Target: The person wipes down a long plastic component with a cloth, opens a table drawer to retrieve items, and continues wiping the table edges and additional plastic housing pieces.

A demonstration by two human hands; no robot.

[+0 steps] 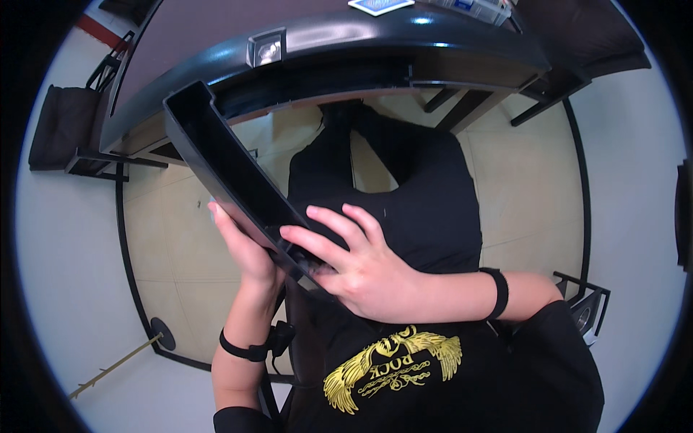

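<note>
A long, curved black plastic drawer [238, 168] slants across my lap, its hollow side facing up. Its far end reaches the rim of the table. My left hand [246, 243] grips the drawer's outer wall from the left, with part of the fingers hidden beneath it. Over the near end lies my right hand [357, 265], its fingers spread across the opening and the thumb side down inside. Something small and greyish [320, 269] shows under that hand, too dim to name. Whether the right hand grips it is hidden.
Ahead stands a table with a glossy black rim [335, 35], a square recess [266, 48] and a dark slot [319, 81] below. A blue-patterned card [380, 4] and a clear plastic container [476, 8] lie on top. Dark cushioned chairs [65, 127] [584, 38] flank it.
</note>
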